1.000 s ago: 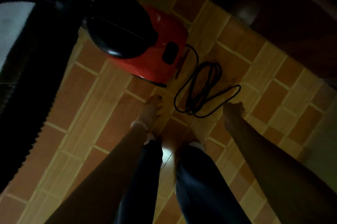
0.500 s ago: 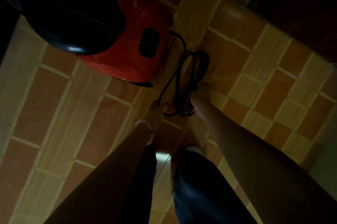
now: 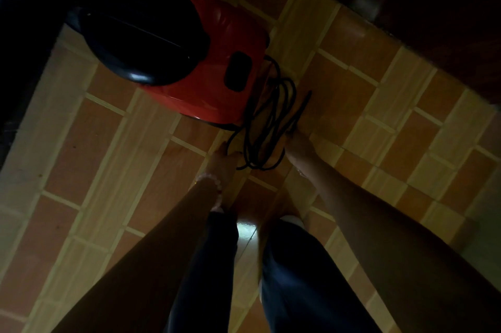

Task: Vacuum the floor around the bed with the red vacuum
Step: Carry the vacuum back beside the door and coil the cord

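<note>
Single head-worn view, steeply downward, near the tiled floor (image 3: 108,170)

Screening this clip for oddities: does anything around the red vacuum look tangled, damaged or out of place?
Only the black cord: it is bunched in loose, overlapping loops beside the red vacuum. Left hand and right hand reach it, grip too dim to judge. No spill or damage shows.

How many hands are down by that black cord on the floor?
2. The left hand is at the left loops of the cord, below the red vacuum; the right hand is at its right edge. Too dark to tell whether either grips it.
</note>
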`<state>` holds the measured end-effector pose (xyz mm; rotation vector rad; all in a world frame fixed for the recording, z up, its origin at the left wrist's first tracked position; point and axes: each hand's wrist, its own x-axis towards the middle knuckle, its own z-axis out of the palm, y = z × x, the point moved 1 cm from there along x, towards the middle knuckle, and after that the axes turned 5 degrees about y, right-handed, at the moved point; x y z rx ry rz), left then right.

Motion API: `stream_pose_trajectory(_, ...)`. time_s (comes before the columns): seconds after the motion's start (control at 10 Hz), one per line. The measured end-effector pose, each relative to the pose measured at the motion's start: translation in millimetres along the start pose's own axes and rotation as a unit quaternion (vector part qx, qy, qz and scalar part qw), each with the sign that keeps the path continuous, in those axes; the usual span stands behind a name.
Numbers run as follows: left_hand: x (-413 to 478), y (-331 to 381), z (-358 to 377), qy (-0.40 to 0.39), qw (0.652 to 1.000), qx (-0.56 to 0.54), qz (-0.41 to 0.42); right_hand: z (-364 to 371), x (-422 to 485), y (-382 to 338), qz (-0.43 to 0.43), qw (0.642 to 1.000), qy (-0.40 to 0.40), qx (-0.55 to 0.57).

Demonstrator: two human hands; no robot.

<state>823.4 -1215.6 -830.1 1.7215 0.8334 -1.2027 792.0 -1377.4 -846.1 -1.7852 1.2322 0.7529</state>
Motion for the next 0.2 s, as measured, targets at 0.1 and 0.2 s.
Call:
stream_pose_trajectory(0.1,-26,-4,-9,0.011,1.000,0.015,0.023,-15,-19,5,0.015,0.998,0.002,-0.062)
stream_pose_trajectory(0.2,-60,-8,-22,0.014,0.999,0.031,0.024,-36,-59,-4,-0.038,0.996,-0.034,-0.069)
